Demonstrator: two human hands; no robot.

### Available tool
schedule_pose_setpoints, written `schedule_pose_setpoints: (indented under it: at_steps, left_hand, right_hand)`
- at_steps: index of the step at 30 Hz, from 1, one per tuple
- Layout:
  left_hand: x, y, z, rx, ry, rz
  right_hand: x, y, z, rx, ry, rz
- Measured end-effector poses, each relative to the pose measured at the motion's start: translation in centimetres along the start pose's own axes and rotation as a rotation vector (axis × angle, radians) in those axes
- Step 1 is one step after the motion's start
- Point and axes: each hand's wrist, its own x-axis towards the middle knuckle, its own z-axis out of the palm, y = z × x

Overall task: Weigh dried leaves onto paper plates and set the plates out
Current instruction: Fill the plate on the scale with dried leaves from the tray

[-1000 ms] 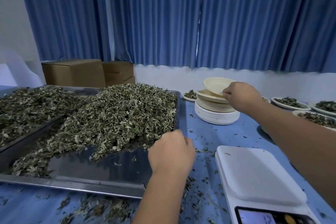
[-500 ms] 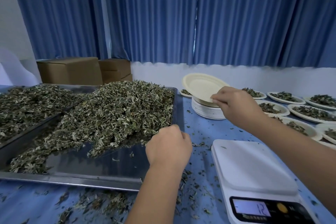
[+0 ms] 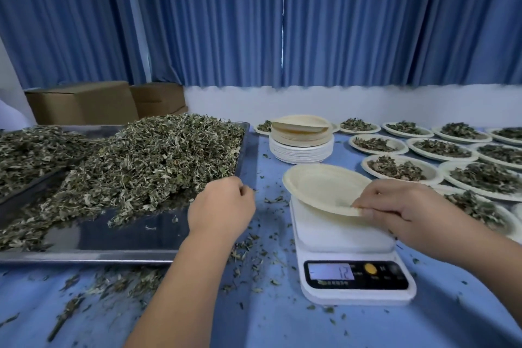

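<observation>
My right hand (image 3: pixel 395 212) pinches the near rim of an empty paper plate (image 3: pixel 319 186), holding it tilted over the white scale (image 3: pixel 347 248), whose display shows 12. My left hand (image 3: pixel 223 209) hovers with curled fingers at the right edge of the steel tray (image 3: pixel 127 234); whether it holds leaves is hidden. A big heap of dried leaves (image 3: pixel 158 155) fills the tray. A stack of empty plates (image 3: pixel 301 144) stands behind the scale.
Several plates with leaf portions (image 3: pixel 401 169) are laid out in rows at the right. A second tray of leaves (image 3: pixel 28 150) lies at the far left, with cardboard boxes (image 3: pixel 82 102) behind. Loose leaf bits litter the blue tabletop (image 3: pixel 268 319).
My right hand lifted one plate off the stack and brought it toward me, down over the scale. My left hand stayed by the tray's edge.
</observation>
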Motion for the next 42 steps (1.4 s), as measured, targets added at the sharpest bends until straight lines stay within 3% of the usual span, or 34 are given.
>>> schedule_pose_setpoints:
  at_steps: [9,16,18,20,23,25,27,30,33,35,38,42]
  left_hand:
    - [-0.7,0.1,-0.1,-0.046,-0.016,-0.021]
    - [-1.3,0.2,-0.4,-0.068,-0.028,-0.023]
    - [-1.2,0.3,-0.7,-0.097,-0.027,-0.033]
    - [-1.2,0.0,-1.3,-0.149,0.001,-0.079]
    - [-1.1,-1.9,-2.5,-0.165,0.084,-0.223]
    - [-0.8,-3.6,-3.6,-0.1,0.095,-0.309]
    - [0.2,-5.6,-4.2,0.01,0.054,-0.404]
    - [1.5,-8.4,-4.9,0.189,-0.142,-0.519]
    - [1.8,-9.7,-5.2,0.259,-0.477,-0.372]
    - [2.1,-9.7,-5.6,0.258,-0.592,-0.243]
    - [3.8,-9.0,-6.2,0.221,-0.471,-0.214]
    - [6.5,-9.4,-5.8,0.406,-0.212,-0.092]
  right_hand:
    - [-1.9,0.3,-1.0,0.056,-0.221,0.029]
    - [-2.1,1.0,-1.4,0.145,-0.255,0.111]
    - [-2.1,1.0,-1.4,0.175,-0.181,0.124]
    - [-1.8,1.2,-1.3,0.173,0.007,0.12]
    - [-1.4,1.7,-0.4,0.167,0.259,0.143]
    - [-1.3,2.4,0.2,0.16,0.326,0.194]
    - [-1.3,3.1,0.4,0.171,0.362,0.23]
    - [-0.9,3.7,0.5,0.194,0.369,0.28]
    - [-0.7,3.9,0.9,0.198,0.355,0.296]
    - [-0.7,3.9,1.0,0.204,0.361,0.3]
    - [-0.6,4.0,1.0,0.204,0.399,0.311]
    - [-0.8,4.1,0.9,0.197,0.425,0.315]
